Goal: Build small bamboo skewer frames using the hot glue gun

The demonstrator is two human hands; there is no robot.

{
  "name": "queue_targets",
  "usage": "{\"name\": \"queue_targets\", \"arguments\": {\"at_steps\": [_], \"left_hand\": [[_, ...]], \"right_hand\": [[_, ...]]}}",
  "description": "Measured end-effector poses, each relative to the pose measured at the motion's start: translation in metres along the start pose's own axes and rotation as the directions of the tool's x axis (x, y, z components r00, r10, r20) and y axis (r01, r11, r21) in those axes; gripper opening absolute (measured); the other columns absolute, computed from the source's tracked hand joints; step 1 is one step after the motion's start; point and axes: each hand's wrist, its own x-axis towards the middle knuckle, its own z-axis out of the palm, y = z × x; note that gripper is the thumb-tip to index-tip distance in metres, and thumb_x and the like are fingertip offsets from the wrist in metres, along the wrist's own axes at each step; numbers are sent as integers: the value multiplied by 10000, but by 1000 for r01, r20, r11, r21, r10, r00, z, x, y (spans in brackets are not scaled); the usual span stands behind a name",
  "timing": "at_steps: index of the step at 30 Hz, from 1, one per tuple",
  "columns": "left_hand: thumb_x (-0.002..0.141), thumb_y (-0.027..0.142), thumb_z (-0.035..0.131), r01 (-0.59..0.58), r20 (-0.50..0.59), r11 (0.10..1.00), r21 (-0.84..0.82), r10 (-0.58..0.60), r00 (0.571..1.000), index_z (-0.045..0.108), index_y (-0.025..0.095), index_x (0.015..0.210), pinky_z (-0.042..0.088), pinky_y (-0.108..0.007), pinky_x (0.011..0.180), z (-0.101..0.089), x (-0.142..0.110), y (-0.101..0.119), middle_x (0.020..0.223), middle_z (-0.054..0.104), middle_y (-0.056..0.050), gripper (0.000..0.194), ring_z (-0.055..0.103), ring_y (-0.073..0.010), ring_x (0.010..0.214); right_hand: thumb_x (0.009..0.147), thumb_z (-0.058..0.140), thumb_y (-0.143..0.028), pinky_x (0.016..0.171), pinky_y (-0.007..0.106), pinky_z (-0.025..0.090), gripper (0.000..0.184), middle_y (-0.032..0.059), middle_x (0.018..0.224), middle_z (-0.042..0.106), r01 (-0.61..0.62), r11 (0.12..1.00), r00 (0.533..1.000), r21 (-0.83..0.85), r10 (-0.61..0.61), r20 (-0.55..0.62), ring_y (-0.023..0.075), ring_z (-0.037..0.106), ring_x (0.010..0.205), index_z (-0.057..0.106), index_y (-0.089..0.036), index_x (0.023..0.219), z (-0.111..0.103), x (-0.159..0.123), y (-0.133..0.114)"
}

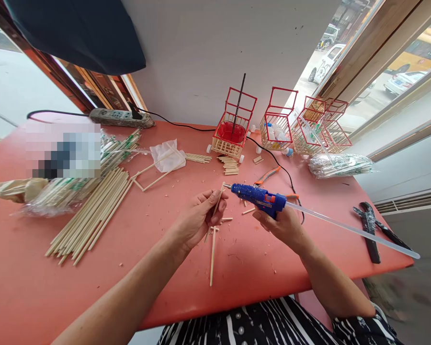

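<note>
Near the middle of the table, my left hand [205, 211] pinches a thin wooden stick [218, 200] and holds it tilted up. My right hand [285, 225] is wrapped round the grip of a blue hot glue gun [256, 197]. The gun's nozzle points left and meets, or nearly meets, the stick's upper end. A long clear glue stick [352, 227] sticks out of the gun's back. Below my left hand lies a longer wooden stick [212, 258] with short pieces at its top. Part of the held stick is hidden by my fingers.
Loose wooden sticks [89, 215] and plastic-wrapped bundles [122, 143] lie at left, near a stick frame [138, 184]. Small red-trimmed stick carts [233, 129] line the back. Orange-handled pliers [267, 176], a black-handled tool [369, 230] and a power strip [118, 117] with a black cable also lie here.
</note>
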Motion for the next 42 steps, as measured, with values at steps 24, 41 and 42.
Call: {"name": "queue_targets", "arguments": {"at_steps": [24, 41, 42], "left_hand": [[773, 435, 792, -49, 33, 996, 78, 47, 998, 695, 127, 809, 265, -167, 399, 0, -1, 4, 580, 564, 35, 325, 395, -23, 382], [759, 326, 818, -214, -55, 977, -2, 213, 975, 698, 135, 790, 284, -180, 437, -7, 2, 19, 596, 552, 28, 228, 376, -33, 437], [752, 327, 823, -214, -61, 977, 4, 214, 975, 700, 132, 787, 284, -180, 437, -7, 2, 18, 601, 556, 23, 233, 384, -35, 444]], "right_hand": [[892, 628, -422, 538, 268, 409, 233, -16, 566, 523, 92, 994, 989, -66, -99, -113, 145, 498, 520, 645, -198, 832, -4, 5, 4], [834, 608, -164, 817, 354, 457, 274, 113, 1069, 605, 202, 771, 924, -603, -355, -145, 270, 571, 980, 551, -204, 1099, -74, 15, 24], [832, 611, -174, 805, 355, 452, 277, 115, 1066, 601, 178, 756, 932, -630, -335, -138, 273, 563, 972, 553, -203, 1101, -85, 15, 28]]}}
